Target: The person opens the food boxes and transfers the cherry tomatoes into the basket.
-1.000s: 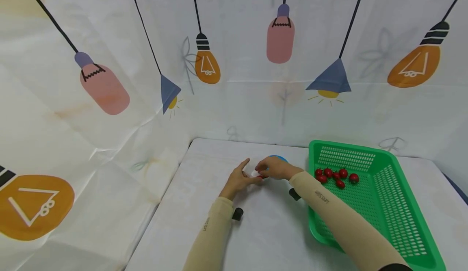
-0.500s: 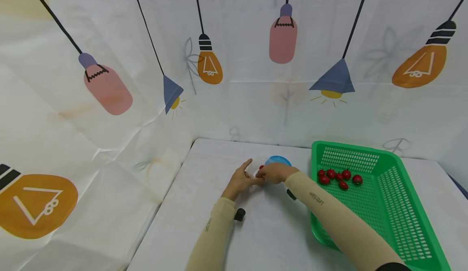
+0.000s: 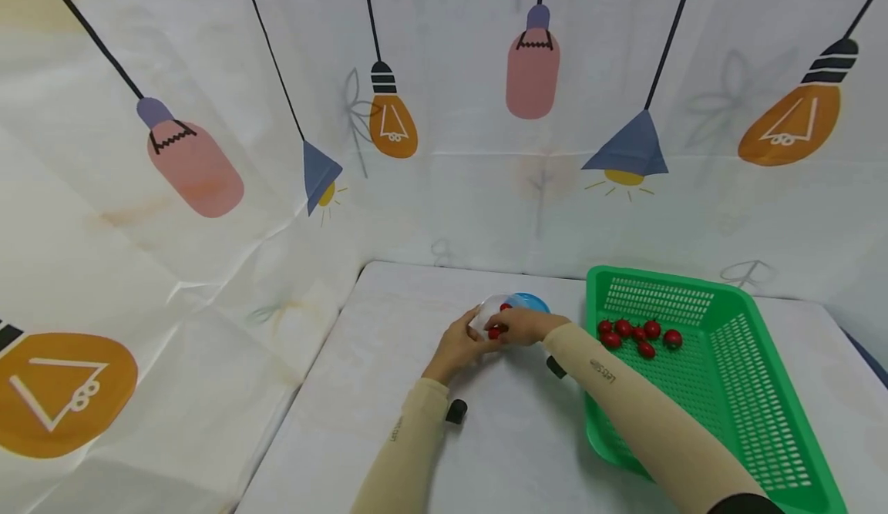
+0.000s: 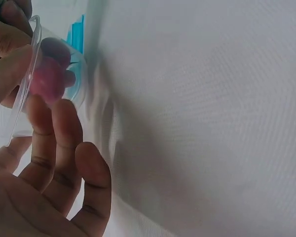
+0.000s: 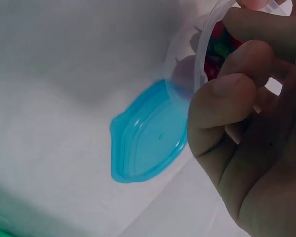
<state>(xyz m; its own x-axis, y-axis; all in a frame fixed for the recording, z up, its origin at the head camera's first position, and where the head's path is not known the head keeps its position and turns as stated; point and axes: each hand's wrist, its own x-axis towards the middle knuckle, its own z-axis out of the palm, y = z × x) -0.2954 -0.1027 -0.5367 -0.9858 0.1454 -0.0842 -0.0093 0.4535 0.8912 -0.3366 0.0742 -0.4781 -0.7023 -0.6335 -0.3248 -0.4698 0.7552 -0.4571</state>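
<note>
A clear plastic tub (image 3: 490,307) is tilted between my two hands. My left hand (image 3: 454,352) holds it, thumb over the rim and fingers along its side in the left wrist view. Several cherry tomatoes (image 4: 47,81) show through the tub's wall, and one cherry tomato (image 3: 494,333) shows close to both hands. My right hand (image 3: 523,326) reaches over the tub's opening with fingers curled at the rim; whether it pinches anything is hidden. A blue lid (image 5: 150,143) lies flat on the table just beyond the tub.
At the right stands a green perforated basket (image 3: 714,298) with several cherry tomatoes (image 3: 638,334) near its far left corner. The white-covered table (image 3: 416,298) ends at a fabric backdrop (image 3: 472,206) printed with lamps and bulbs.
My left fingers have closed in on the tub, which now tilts up and shows more. The right hand has lowered to the tub's rim, uncovering more of the blue lid.
</note>
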